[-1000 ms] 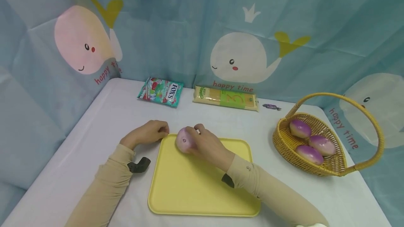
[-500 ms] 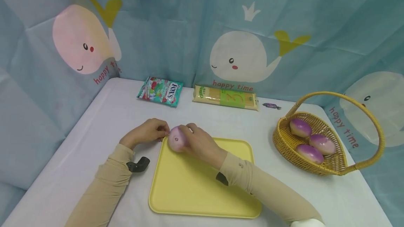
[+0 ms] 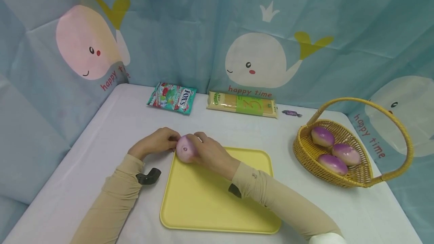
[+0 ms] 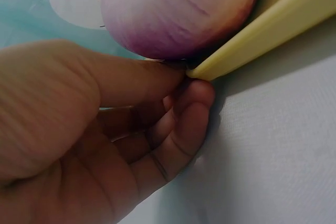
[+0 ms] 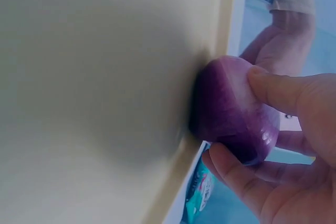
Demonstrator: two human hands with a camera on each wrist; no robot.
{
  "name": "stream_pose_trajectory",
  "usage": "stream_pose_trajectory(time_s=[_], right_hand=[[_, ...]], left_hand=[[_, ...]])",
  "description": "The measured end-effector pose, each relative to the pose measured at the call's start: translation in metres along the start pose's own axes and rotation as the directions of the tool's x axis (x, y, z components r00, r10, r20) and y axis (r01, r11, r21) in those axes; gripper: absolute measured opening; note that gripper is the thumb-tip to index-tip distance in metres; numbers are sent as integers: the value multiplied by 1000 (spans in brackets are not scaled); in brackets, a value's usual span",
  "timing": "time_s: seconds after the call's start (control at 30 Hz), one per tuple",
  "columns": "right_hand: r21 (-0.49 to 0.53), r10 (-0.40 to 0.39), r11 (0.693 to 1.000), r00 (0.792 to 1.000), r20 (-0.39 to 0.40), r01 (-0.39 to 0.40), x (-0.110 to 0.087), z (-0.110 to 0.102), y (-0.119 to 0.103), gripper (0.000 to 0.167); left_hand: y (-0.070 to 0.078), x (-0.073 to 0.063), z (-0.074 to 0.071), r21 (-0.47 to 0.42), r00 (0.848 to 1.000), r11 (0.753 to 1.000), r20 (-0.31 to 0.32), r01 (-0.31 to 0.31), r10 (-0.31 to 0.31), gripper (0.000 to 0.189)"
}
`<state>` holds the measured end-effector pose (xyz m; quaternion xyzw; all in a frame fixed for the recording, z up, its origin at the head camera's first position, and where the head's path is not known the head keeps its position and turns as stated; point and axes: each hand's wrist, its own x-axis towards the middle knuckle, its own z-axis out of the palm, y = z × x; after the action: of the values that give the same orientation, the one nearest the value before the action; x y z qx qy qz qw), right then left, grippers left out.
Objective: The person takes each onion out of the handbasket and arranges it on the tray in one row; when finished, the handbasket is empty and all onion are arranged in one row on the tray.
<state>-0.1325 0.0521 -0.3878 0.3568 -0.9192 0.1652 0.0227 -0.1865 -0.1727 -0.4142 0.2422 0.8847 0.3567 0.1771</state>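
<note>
At the far-left corner of the yellow tray [image 3: 217, 199], my right hand [image 3: 211, 153] grips a purple onion [image 3: 185, 149] with a pale end. Thumb and fingertips lie on opposite sides of the onion [image 5: 236, 108] in the right wrist view, and it sits over the tray's rim. My left hand [image 3: 157, 143] pinches that same corner. In the left wrist view, its thumb lies above the tray edge [image 4: 236, 51] and its curled fingers below, right beside the onion [image 4: 173, 11].
A wicker basket [image 3: 301, 157] with a tall handle holds three purple onions [image 3: 323, 137] on the right. Along the back lie a green candy bag [image 3: 173, 98], a long noodle packet [image 3: 242, 104] and a small purple wrapped candy [image 3: 292, 113]. A printed curtain [image 3: 186, 29] surrounds the table.
My right hand has moved the onion left along the tray's far edge to the corner, close against my left hand. The left hand has stayed nearly still at the corner.
</note>
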Motion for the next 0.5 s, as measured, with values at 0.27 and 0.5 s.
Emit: stream_pose_trajectory(time_s=[0.27,0.5], right_hand=[[10,-27,1000,999,25,27,1,1,-1,59],[34,36,999,997,68,-39,-9,-7,9,67]], left_hand=[[-4,-2,3,-5,1000,1000,-7,-9,9,13],[-5,-5,4,-13,1000,1000,-6,3,-3,13]])
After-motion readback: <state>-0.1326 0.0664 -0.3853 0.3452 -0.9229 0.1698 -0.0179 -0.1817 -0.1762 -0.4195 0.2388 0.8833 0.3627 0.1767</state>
